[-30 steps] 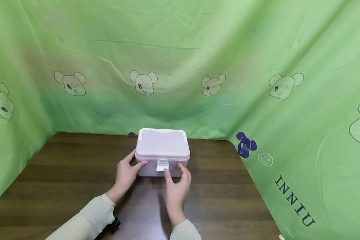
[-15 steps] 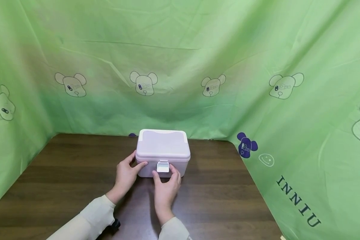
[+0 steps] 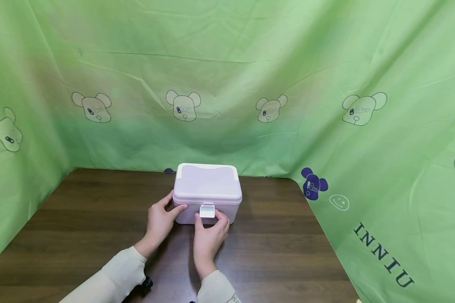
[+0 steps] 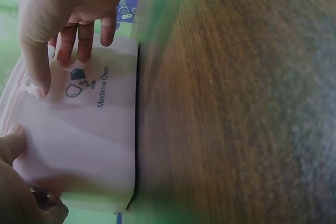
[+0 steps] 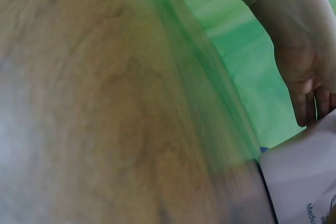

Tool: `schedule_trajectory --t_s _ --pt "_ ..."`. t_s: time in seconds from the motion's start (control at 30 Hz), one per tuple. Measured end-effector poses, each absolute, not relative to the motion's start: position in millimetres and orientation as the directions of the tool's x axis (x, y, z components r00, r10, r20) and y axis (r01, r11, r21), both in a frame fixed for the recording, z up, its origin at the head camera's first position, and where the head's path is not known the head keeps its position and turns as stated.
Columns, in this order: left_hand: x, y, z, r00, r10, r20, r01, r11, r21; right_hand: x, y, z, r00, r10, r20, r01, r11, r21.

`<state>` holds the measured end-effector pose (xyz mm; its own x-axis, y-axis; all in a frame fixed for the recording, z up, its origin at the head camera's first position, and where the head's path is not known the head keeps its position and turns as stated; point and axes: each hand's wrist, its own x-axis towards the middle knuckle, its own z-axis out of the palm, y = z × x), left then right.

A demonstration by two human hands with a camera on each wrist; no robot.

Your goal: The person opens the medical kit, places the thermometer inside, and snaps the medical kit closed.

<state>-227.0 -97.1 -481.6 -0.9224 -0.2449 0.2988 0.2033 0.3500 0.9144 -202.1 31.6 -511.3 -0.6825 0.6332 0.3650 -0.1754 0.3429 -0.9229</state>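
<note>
A pale pink medicine box point(image 3: 208, 185) stands on the table with its lid down. On its front wall is a white latch point(image 3: 207, 211), and the left wrist view shows the printed words "Medicine Chest" point(image 4: 103, 87). My left hand point(image 3: 160, 221) grips the box's left front corner, thumb on the front and fingers round the side. With thumb and forefinger at the latch's two lower sides, my right hand point(image 3: 210, 240) pinches it. The other right fingers point(image 4: 84, 43) hang in front of the box wall. What is inside the box is hidden.
The dark wooden table point(image 3: 280, 244) reaches back to a green printed curtain point(image 3: 227, 84), which hangs behind and along both sides. A small black device point(image 3: 147, 284) sits at the left sleeve's cuff.
My right hand has moved left, from the latch's lower right to both its sides, and has stayed there over the last half second. The left hand keeps its grip on the box.
</note>
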Motion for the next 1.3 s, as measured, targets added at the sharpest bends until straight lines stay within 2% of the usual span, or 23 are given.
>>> schedule_trajectory --t_s 0.33,0.6,0.83,1.3 --pt "-227.2 -97.3 -485.3 -0.914 -0.262 0.31 0.209 0.351 0.913 -199.7 31.9 -507.1 -0.669 0.63 0.396 -0.225 0.336 -0.915" --pt "-226.6 -95.3 -485.8 -0.924 -0.24 0.298 0.203 0.354 0.913 -202.3 32.3 -499.0 -0.614 0.654 0.441 -0.267 0.354 -0.896" --pt "-227.6 -98.7 -486.2 -0.922 -0.241 0.303 0.203 0.365 0.909 -207.7 32.5 -494.5 -0.598 0.63 0.496 -0.308 0.391 -0.868" --pt "-226.6 -97.4 -481.9 -0.921 -0.247 0.302 0.197 0.372 0.907 -212.9 39.4 -484.6 -0.601 0.582 0.548 -0.315 0.457 -0.832"
